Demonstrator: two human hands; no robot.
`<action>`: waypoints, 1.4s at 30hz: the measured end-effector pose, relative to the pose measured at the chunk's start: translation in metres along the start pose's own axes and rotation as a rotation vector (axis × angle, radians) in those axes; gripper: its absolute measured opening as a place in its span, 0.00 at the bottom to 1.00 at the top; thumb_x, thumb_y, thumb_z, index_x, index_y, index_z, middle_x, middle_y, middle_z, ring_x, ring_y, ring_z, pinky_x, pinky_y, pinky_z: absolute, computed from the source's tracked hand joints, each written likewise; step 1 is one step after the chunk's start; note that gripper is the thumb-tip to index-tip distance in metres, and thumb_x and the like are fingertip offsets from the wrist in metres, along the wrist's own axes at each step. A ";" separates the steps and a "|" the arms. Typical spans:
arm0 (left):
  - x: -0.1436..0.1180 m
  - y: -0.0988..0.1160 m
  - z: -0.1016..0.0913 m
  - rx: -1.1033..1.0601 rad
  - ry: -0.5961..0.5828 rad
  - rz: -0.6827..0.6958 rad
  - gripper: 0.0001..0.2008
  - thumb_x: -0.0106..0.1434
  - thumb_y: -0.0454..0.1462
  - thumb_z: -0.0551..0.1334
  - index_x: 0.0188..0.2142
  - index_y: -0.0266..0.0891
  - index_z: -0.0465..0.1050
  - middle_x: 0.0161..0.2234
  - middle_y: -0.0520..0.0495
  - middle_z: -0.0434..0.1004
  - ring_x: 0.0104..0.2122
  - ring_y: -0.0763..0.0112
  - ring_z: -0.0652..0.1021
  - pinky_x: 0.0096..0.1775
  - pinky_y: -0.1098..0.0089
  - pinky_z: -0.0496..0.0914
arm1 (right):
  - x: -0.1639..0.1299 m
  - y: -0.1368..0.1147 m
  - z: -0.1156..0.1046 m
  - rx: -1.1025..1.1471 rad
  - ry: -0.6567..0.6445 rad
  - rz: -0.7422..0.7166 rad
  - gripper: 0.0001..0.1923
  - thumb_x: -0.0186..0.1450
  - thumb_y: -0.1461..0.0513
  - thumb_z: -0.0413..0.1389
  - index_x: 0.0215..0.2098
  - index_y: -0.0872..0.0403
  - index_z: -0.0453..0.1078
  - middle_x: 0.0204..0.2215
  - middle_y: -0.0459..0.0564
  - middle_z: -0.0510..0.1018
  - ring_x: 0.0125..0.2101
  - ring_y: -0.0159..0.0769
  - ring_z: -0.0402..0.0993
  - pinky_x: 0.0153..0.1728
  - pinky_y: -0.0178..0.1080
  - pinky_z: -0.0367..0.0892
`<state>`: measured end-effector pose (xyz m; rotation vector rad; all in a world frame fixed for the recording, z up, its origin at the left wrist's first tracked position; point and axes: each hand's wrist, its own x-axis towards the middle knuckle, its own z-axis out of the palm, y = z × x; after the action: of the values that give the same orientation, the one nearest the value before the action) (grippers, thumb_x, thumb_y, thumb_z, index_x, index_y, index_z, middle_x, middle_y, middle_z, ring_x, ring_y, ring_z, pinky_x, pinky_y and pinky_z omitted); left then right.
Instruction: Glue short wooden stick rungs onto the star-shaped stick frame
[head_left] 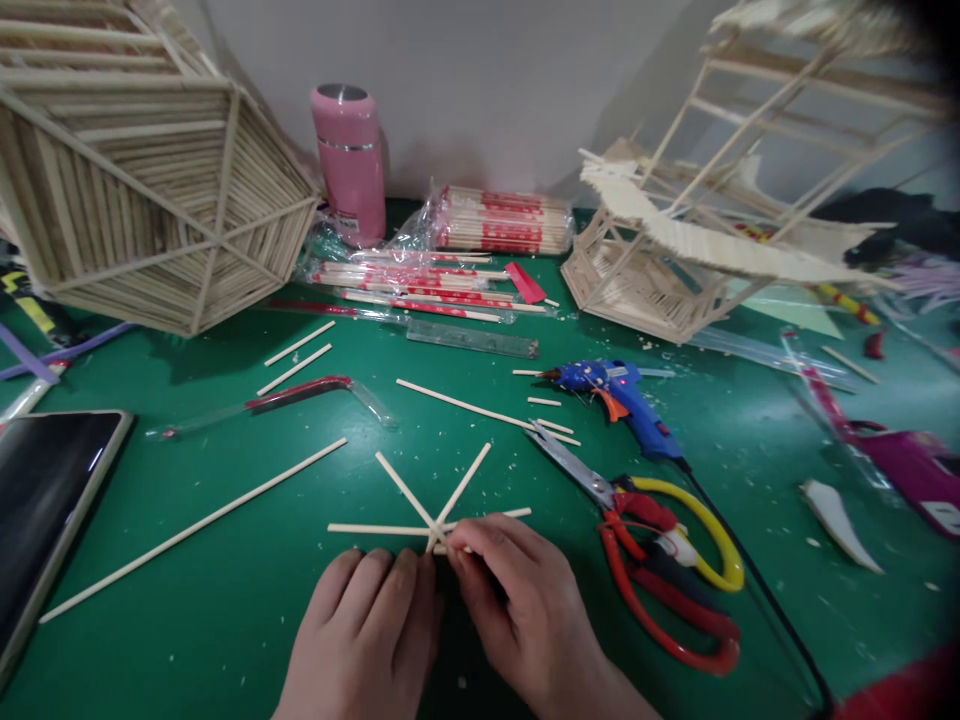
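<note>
Several pale wooden sticks [463, 482] cross in a star shape on the table in front of me. My right hand [517, 580] pinches the sticks close to where they cross, thumb and forefinger together. My left hand [367, 620] lies just left of the crossing, its fingers curled over the near ends of the sticks; what its fingertips hold is hidden. Right of my hands lie scissors [570, 468] with red and yellow handles. Beyond them is a blue glue gun [600, 378] with an orange trigger. A long loose stick [202, 522] rests to the left.
A large polygonal stick panel [150, 200] leans at back left beside a pink bottle [352, 170]. Packs of wrapped chopsticks [502, 222] lie behind. An openwork stick model [675, 235] stands at back right. A dark-screened device [52, 500] lies at left; the glue gun's cord [750, 565] runs right.
</note>
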<state>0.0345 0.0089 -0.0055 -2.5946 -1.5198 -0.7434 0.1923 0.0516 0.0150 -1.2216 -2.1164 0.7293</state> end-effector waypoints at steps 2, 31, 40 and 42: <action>0.001 0.000 0.000 -0.014 0.001 -0.015 0.09 0.62 0.30 0.53 0.35 0.36 0.73 0.34 0.47 0.76 0.34 0.66 0.72 0.39 0.64 0.65 | 0.000 0.000 0.000 -0.002 0.000 0.004 0.08 0.63 0.67 0.47 0.34 0.53 0.67 0.27 0.48 0.75 0.28 0.32 0.72 0.30 0.34 0.68; 0.001 0.001 0.002 0.014 0.018 -0.002 0.09 0.62 0.29 0.54 0.38 0.31 0.72 0.33 0.46 0.75 0.33 0.66 0.71 0.38 0.64 0.64 | -0.001 0.001 -0.002 0.122 0.042 0.060 0.05 0.63 0.69 0.49 0.33 0.53 0.64 0.25 0.45 0.72 0.26 0.29 0.68 0.27 0.30 0.62; 0.001 0.000 0.001 -0.012 0.008 -0.017 0.09 0.62 0.29 0.54 0.37 0.32 0.72 0.34 0.46 0.75 0.34 0.65 0.71 0.38 0.63 0.64 | -0.002 0.004 0.002 0.078 0.024 0.028 0.07 0.63 0.69 0.49 0.36 0.53 0.65 0.28 0.46 0.74 0.29 0.30 0.69 0.31 0.31 0.64; 0.000 0.000 0.001 -0.012 0.006 -0.016 0.09 0.62 0.29 0.54 0.37 0.32 0.72 0.34 0.46 0.75 0.34 0.65 0.71 0.38 0.63 0.64 | -0.002 0.004 0.002 0.066 0.023 0.025 0.06 0.63 0.69 0.49 0.36 0.53 0.65 0.28 0.46 0.73 0.28 0.29 0.69 0.30 0.31 0.63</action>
<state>0.0353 0.0092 -0.0067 -2.5895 -1.5406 -0.7631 0.1934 0.0513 0.0106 -1.2173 -2.0453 0.7868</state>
